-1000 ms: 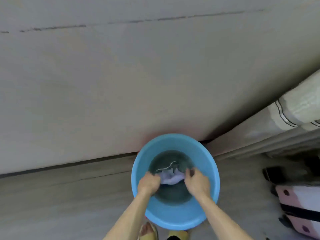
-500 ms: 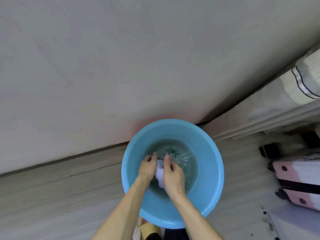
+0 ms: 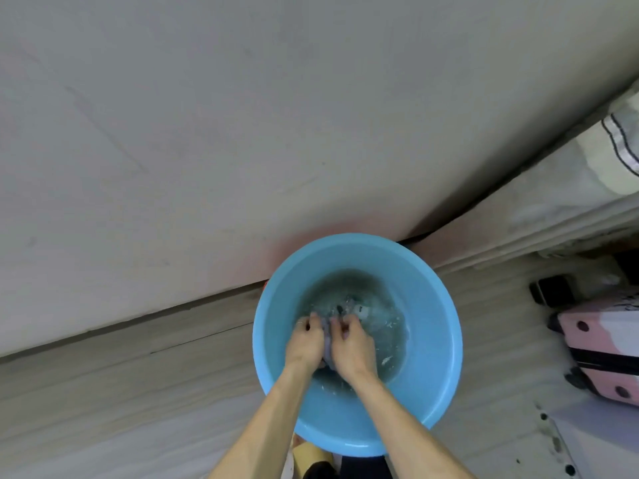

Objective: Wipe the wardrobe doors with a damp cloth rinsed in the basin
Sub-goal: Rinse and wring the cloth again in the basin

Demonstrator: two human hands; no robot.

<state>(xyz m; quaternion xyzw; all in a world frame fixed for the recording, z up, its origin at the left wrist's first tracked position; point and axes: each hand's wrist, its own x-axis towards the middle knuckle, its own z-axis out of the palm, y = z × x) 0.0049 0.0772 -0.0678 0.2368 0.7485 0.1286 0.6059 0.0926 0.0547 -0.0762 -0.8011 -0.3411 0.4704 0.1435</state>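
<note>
A round blue basin (image 3: 435,305) with shallow water stands on the floor against the foot of the pale wardrobe door (image 3: 242,133). Inside it, my left hand (image 3: 306,344) and my right hand (image 3: 352,345) press together, both shut on a small pale cloth (image 3: 327,344). Only a narrow strip of the cloth shows between my palms; the rest is hidden. The water around my fingers is rippled and splashing.
A pink and white suitcase (image 3: 608,347) with dark dots stands at the right. A black object (image 3: 553,288) lies beyond it. Striped bedding (image 3: 619,143) hangs over a bed edge at the upper right. A yellow slipper (image 3: 311,458) shows below the basin on the wood-look floor (image 3: 121,392).
My hands, apart with the cloth spread between them a second ago, have come together and bunched it up. The water is more disturbed, and the view has shifted slightly.
</note>
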